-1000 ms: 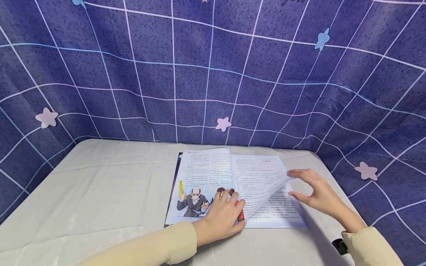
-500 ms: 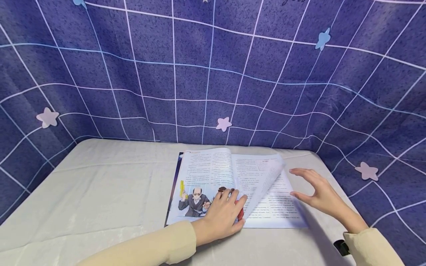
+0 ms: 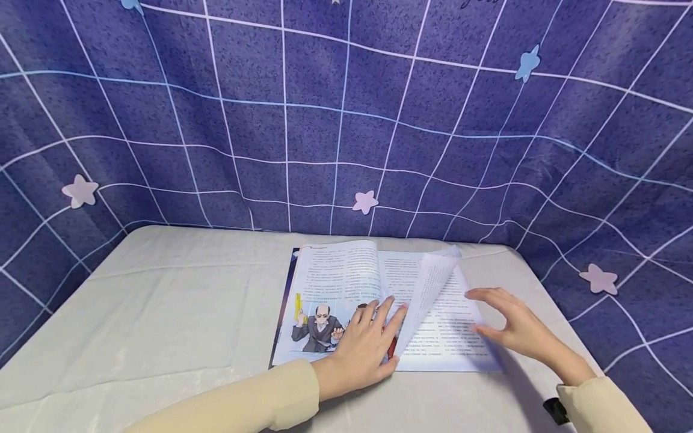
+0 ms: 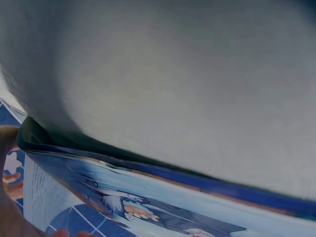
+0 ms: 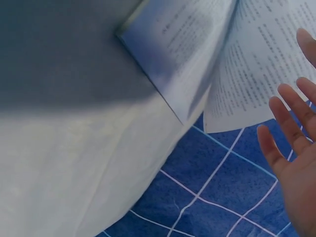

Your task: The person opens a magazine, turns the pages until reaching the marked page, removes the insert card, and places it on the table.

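Observation:
An open magazine (image 3: 335, 279) lies on the covered table, with printed text and a cartoon figure on its left page. My left hand (image 3: 365, 349) rests flat with spread fingers over the lower spine area. From the right half rises a loose page (image 3: 435, 276), its upper corner curling over toward the left. My right hand (image 3: 522, 328) hovers by the magazine's right edge, thumb and fingers apart and holding nothing. In the right wrist view, the raised page (image 5: 256, 79) stands beside the spread fingers. In the left wrist view, the hand (image 4: 12, 212) shows only partly, at the magazine's lower edge.
A pale cloth (image 3: 178, 313) covers the table, with slight creases. Behind and along the sides hangs a dark blue curtain (image 3: 243, 132) with grid lines and stars. A black band (image 3: 556, 411) shows at the right sleeve.
The loose page has slipped from beside the right fingertips and swung leftward, its corner curling over. The left fingers have spread toward the page. The right hand has lowered slightly.

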`<action>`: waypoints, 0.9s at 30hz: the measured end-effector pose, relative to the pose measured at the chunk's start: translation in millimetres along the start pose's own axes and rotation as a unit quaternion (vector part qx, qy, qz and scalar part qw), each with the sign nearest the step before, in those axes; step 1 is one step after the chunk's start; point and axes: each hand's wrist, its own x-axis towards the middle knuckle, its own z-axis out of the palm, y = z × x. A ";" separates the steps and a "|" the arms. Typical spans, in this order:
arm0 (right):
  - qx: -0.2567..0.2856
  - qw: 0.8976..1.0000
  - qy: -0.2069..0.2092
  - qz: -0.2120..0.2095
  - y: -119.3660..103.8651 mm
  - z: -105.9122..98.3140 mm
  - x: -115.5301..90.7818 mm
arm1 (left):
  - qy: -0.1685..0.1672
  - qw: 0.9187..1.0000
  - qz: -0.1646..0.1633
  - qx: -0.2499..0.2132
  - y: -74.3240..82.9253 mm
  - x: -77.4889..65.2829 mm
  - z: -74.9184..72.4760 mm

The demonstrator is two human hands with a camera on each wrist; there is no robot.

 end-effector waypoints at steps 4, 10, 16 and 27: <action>0.007 1.000 -0.006 0.001 -1.3 4.7 -3.4 | 0.008 1.000 -0.004 0.002 0.4 0.2 0.6; 0.014 1.000 -0.013 0.006 -2.7 10.3 -7.5 | 0.017 1.000 -0.002 0.014 0.3 -0.3 2.0; 0.007 0.999 -0.025 0.021 -3.1 14.1 -12.5 | 0.010 1.000 -0.001 0.008 -0.3 -1.3 2.3; 0.001 0.999 -0.042 0.026 -3.6 16.9 -19.5 | 0.001 1.000 -0.015 0.001 0.3 -1.9 0.1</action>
